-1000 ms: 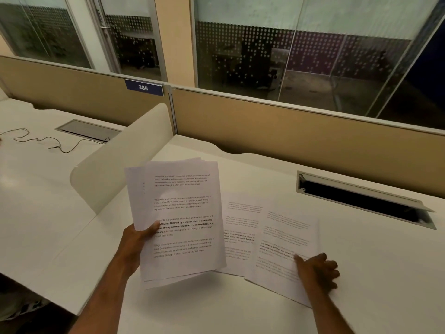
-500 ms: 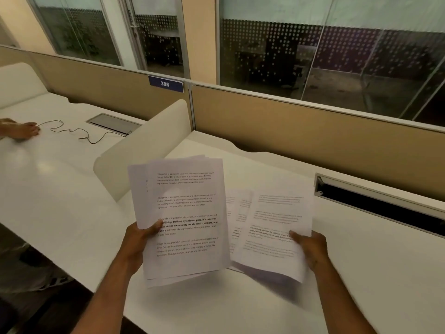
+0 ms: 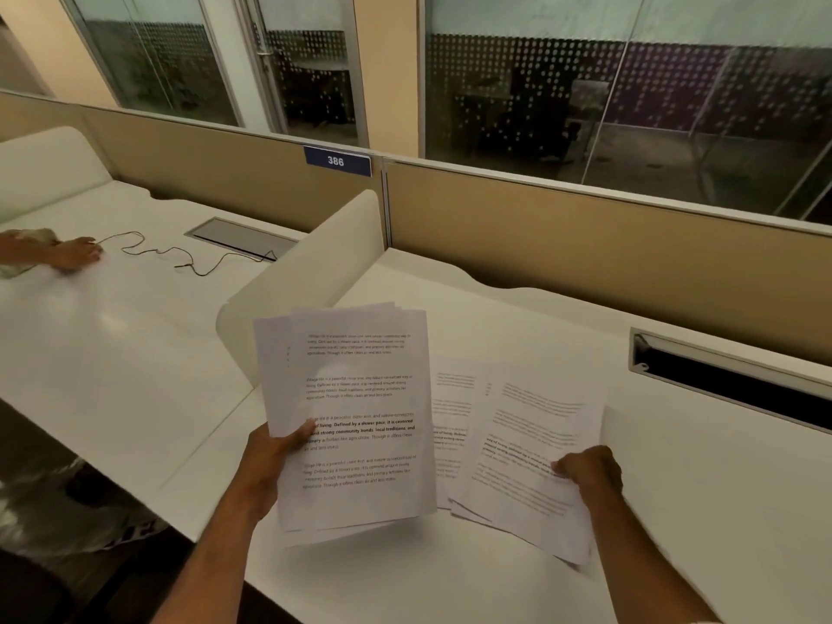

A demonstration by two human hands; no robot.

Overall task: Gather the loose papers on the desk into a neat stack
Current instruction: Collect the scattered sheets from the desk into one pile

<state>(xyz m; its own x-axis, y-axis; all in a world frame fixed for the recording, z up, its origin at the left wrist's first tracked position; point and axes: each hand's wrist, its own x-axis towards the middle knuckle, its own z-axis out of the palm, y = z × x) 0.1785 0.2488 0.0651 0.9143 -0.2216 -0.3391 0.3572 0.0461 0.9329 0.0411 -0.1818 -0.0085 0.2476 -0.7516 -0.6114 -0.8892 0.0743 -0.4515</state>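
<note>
Left hand (image 3: 270, 461) gripping gathered stack (image 3: 355, 421), right hand (image 3: 590, 470) pinching loose sheet (image 3: 531, 448) at lower right: best laid squarely atop stack, edges aligned

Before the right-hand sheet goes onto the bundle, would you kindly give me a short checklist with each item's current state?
1. Left hand has firm grip on bundle: ok.
2. Bundle edges squared: not ok, sheets fan out at the top.
3. Right hand holds sheet: ok.
4. Sheet lifted clear of desk: cannot tell.
5. All papers collected: not ok, another page lies between the hands.
</note>
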